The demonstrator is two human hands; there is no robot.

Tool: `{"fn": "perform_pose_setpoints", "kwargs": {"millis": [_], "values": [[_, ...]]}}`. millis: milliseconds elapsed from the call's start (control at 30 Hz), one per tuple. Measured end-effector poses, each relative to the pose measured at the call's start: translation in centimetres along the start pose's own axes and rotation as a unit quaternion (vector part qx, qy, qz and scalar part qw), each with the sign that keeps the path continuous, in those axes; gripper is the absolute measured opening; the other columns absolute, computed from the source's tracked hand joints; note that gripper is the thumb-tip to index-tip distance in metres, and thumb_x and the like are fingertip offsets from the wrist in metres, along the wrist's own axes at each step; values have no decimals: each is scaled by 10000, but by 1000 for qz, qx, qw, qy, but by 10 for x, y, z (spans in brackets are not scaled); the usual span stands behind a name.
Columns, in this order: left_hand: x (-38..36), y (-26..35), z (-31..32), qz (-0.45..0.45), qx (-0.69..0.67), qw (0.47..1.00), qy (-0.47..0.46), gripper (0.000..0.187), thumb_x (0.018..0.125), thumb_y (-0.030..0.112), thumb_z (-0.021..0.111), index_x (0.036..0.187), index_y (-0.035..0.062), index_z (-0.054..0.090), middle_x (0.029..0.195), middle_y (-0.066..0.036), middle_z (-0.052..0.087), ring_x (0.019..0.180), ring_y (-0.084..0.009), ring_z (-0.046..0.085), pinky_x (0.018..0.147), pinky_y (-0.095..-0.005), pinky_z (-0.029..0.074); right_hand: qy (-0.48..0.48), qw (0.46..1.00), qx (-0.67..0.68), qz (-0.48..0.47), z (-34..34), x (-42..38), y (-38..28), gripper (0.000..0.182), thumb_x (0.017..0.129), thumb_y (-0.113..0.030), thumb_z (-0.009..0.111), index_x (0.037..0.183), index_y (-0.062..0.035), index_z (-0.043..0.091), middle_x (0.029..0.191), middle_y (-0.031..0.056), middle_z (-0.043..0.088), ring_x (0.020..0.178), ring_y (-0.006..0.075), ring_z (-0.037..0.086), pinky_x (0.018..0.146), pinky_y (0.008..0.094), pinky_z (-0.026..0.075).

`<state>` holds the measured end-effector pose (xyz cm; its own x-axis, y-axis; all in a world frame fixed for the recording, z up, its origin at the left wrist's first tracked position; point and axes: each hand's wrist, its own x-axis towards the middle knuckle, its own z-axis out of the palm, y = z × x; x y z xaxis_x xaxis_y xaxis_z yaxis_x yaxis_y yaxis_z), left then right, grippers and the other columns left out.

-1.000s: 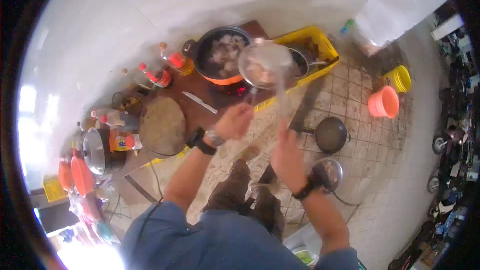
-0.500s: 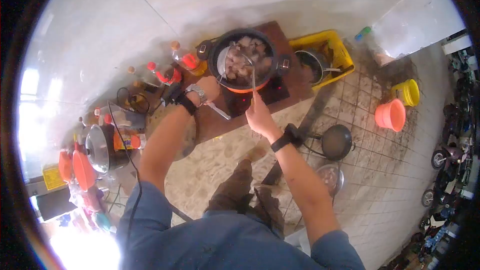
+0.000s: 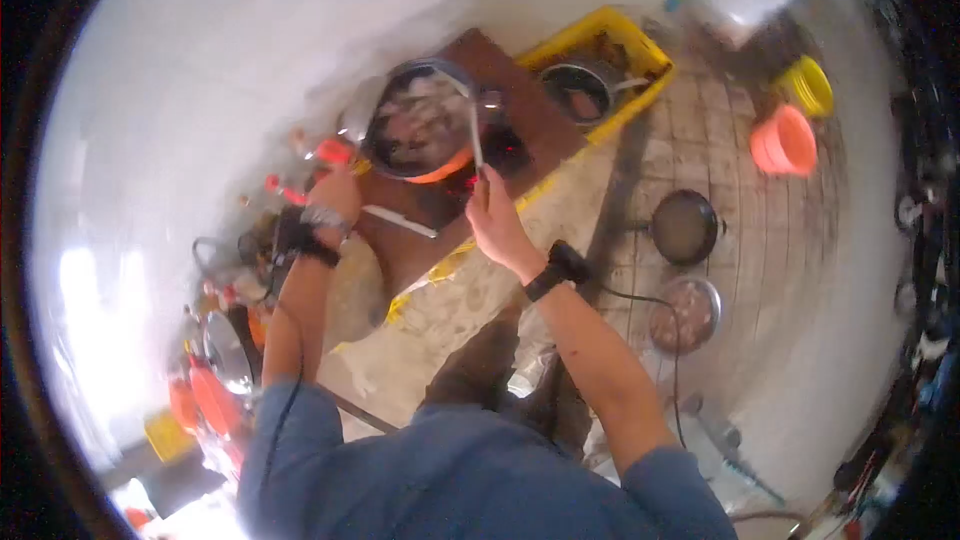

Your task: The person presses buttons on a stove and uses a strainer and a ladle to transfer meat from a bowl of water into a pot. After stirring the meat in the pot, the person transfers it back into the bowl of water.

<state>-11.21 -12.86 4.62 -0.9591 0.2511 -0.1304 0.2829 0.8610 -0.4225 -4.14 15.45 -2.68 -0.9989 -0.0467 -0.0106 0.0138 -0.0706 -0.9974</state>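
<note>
The black pot with an orange base (image 3: 437,172) holds pale chunks of meat (image 3: 415,125). My right hand (image 3: 500,225) is closed round the handle of a metal ladle (image 3: 475,130), whose far end reaches the pot's right rim; its head is blurred. Left of the pot, my left hand (image 3: 335,195) is closed near the bottles. A pale round strainer (image 3: 356,122) shows above that hand, against the pot's left side; motion blur hides its handle. A knife with a white handle (image 3: 400,220) lies on the brown board just right of my left hand.
Beside the pot stands a yellow crate (image 3: 655,80) with a black pan (image 3: 575,92) in it. On the tiled floor are a frying pan (image 3: 685,227), a metal bowl of meat (image 3: 685,315), a pink bucket (image 3: 783,142) and a yellow bucket (image 3: 805,87). A red-labelled bottle (image 3: 333,151) stands left.
My left hand has drawn the strainer out of the pot toward its left side. The ladle has shifted from the meat to the pot's right rim. The whole view has turned.
</note>
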Motion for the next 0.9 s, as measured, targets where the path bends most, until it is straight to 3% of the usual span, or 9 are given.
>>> {"fn": "perform_pose_setpoints", "kwargs": {"millis": [100,167,233,267,367,433,533,733,900], "values": [[-16,3,38,9,78,997,11,189,903,182,514,985,55,628,885,-171,635,784,-288,619,624,-420,489,9,965,248,85,-50,-50,-24,474,983,-201,484,1392,-56,293,974,36,545,664,99,503,562,253,444],[-20,54,-7,50,-317,934,155,298,983,297,492,1035,27,606,923,-179,647,766,-310,607,608,-412,474,67,968,224,88,-96,-106,-14,478,962,-182,509,1375,-43,314,969,47,549,656,116,500,559,270,447],[-39,147,-83,-76,-500,856,-109,261,973,267,505,976,22,593,856,-159,628,726,-319,587,628,-411,468,155,983,42,89,-153,-176,-2,414,953,-167,514,1318,-27,376,985,51,547,702,132,524,579,281,450],[-45,180,-71,64,-475,873,-95,246,971,255,508,954,22,583,828,-153,614,699,-322,575,625,-402,465,201,974,41,100,-175,-212,14,414,953,-167,514,1318,-27,376,985,51,547,702,132,524,579,281,450],[-64,311,-17,112,-517,823,-206,212,958,217,516,934,14,573,807,-179,601,700,-347,574,633,-418,463,387,893,42,226,-232,-336,93,318,956,-160,506,1234,-20,441,966,98,560,795,209,556,656,355,471],[-78,428,-27,324,-441,824,-146,144,944,156,539,885,25,555,590,-62,515,495,-166,508,476,-351,425,483,822,-144,265,-272,-423,172,308,956,-182,514,1212,-21,459,957,195,606,828,334,602,733,461,497],[-80,612,52,435,-442,768,-160,161,949,180,527,938,22,551,649,-173,591,564,-330,598,523,-450,453,523,733,-244,359,-348,-543,295,293,935,-161,503,1179,-3,465,1029,322,592,977,521,551,772,563,459],[-35,955,201,611,-191,768,-1,228,977,262,459,983,44,527,712,-231,630,680,-440,622,628,-547,484,420,667,-369,493,-499,-650,493,336,871,-79,509,1201,-21,480,918,270,641,788,447,635,661,539,515],[7,1189,295,637,-123,760,26,249,944,202,462,1035,11,594,773,-235,660,738,-412,659,662,-510,514,411,602,-534,428,-599,-651,581,307,916,-102,464,1215,-44,494,846,230,647,790,380,667,596,501,533]]}}
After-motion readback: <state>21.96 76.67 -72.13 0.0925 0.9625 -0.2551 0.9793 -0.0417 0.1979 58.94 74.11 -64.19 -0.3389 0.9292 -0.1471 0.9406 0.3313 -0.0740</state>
